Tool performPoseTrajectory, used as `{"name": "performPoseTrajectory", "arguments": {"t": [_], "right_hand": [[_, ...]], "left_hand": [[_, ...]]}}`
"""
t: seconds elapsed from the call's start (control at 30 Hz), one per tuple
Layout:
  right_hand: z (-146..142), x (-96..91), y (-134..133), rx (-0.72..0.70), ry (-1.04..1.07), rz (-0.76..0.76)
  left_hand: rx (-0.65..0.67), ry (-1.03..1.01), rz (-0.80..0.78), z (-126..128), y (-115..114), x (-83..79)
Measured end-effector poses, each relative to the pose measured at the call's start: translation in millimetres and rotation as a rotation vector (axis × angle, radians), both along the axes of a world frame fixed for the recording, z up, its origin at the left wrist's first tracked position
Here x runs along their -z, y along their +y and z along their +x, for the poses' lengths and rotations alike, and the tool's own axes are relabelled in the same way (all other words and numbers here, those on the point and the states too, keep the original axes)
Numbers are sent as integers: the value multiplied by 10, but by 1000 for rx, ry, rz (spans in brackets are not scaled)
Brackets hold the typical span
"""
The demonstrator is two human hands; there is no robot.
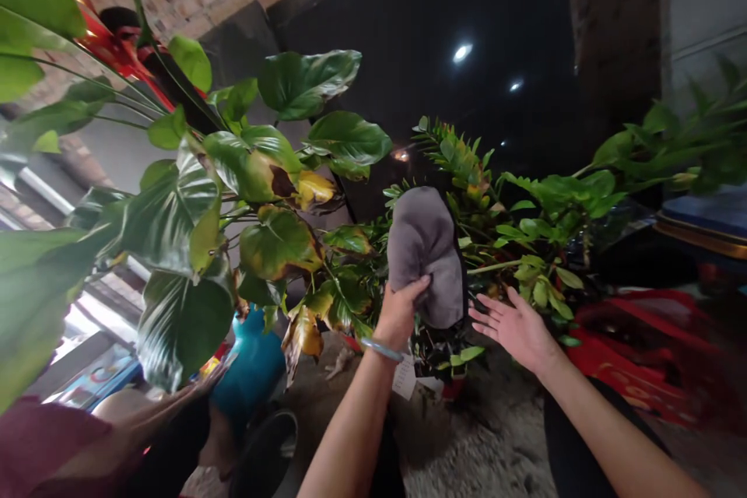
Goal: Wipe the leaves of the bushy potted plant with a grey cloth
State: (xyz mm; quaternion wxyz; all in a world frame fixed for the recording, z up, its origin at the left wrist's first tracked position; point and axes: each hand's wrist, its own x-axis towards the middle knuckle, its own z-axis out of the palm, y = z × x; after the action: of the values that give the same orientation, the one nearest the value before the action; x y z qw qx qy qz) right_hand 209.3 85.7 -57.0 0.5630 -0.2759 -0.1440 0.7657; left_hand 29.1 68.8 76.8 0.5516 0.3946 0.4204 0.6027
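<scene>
My left hand (402, 313), with a pale bangle (382, 349) at the wrist, grips the lower part of a soft grey cloth (423, 249). The thumb lies across its front, and a dark edge shows along its right side. The cloth is held up in front of the green plants. To the right of it, my right hand (517, 329) is held palm up with its fingers spread, apart from the cloth and holding nothing. Below the left wrist a white slip with print (405, 377) is partly visible; I cannot tell what it is attached to.
Large-leaved plants (280, 237), some yellowing, crowd the left. Leafy plants (542, 210) stand at right, near a red bag (647, 350). A teal pot (248, 362) and a dark bucket (268, 451) are lower left. Another person's arm (157, 416) reaches in there. Behind is a glossy black panel (420, 54).
</scene>
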Motion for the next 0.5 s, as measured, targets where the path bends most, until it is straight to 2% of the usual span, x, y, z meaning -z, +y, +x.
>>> {"name": "performPoseTrajectory", "arguments": {"t": [0.07,0.13,0.17,0.23,0.3,0.4,0.43,0.5], "right_hand": [[14,-19,-9,2,-8,-20],[28,-31,-15,-20,-53,-38],[31,-36,-18,-38,-67,-32],[28,-45,-26,-56,-58,3],[15,-52,-33,-32,-34,18],[-6,-51,-40,11,-34,6],[-11,-49,-43,11,-30,14],[-14,-46,-49,-5,-14,39]], "left_hand": [[22,92,-139,6,-82,266],[160,244,-308,-76,-297,484],[214,313,-359,-138,-413,530],[291,388,-362,-261,-578,464],[306,339,-239,-332,-589,240],[150,127,-47,-312,-378,-70],[69,69,-28,-284,-299,-96],[-50,6,-55,-230,-217,13]]}}
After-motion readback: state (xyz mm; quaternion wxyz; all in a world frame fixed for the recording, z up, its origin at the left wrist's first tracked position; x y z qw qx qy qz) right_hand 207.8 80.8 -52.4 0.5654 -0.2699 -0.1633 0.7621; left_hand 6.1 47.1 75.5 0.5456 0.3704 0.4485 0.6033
